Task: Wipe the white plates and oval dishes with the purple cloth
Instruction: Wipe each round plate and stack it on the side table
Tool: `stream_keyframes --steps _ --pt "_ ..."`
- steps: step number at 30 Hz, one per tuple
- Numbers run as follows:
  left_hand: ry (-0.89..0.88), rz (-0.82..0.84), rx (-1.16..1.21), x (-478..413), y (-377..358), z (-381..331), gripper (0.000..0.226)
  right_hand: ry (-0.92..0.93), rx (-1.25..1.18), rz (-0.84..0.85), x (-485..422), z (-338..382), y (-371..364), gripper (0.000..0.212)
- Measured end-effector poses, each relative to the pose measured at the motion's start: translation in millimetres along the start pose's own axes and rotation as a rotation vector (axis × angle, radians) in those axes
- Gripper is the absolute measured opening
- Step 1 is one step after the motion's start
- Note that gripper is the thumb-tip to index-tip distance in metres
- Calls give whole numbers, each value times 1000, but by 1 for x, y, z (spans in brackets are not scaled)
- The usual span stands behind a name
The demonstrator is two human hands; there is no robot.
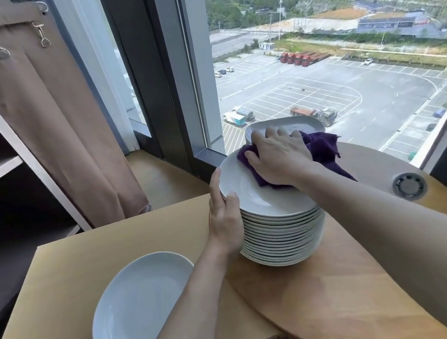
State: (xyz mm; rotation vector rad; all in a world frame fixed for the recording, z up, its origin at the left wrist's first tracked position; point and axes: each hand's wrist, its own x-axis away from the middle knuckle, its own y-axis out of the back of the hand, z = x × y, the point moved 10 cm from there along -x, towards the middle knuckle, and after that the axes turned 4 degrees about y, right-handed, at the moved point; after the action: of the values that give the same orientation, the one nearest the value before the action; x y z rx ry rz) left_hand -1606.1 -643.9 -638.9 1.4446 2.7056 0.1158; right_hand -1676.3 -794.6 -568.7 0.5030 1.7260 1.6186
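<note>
On the top plate [249, 191], purple cloth [322, 147].

On round table [341, 297], stack of white plates [284, 242]: right hand [279, 157] presses purple cloth [322, 147] onto top plate [249, 191] (left hand [223, 213] grips its rim). Near left, oval dish [139, 307].

One stack [283, 236] of white plates, more than ten in it; the rims sit too close to count them all. Two oval dishes: one dish [139, 310] left of the stack, one dish [291, 124] behind it. One purple cloth [322, 147] on the stack. Two hands on the stack: left hand [224, 216], right hand [279, 157].
</note>
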Motion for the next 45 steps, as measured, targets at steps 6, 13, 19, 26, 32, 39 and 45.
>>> stream_keyframes --steps 6,13,19,26,32,39,45 --pt "-8 13 -6 -3 0 6 49 64 -142 16 14 40 -2 44" --pt "15 35 -13 -2 -2 2 54 124 -191 180 38 48 -5 50" --pt "61 99 -136 2 1 -2 61 124 -165 257 62 45 -1 56" --pt "138 115 -321 12 11 1 65 60 -97 173 79 28 20 48" --pt "-321 -47 -818 36 15 -54 47 -37 -174 -202 99 8 58 35" --pt "-537 218 -1005 55 -11 -67 27 -262 -481 -510 147 -30 80 40" --pt "-547 259 -1092 55 -13 -72 32 -354 -650 -546 177 -40 60 34"
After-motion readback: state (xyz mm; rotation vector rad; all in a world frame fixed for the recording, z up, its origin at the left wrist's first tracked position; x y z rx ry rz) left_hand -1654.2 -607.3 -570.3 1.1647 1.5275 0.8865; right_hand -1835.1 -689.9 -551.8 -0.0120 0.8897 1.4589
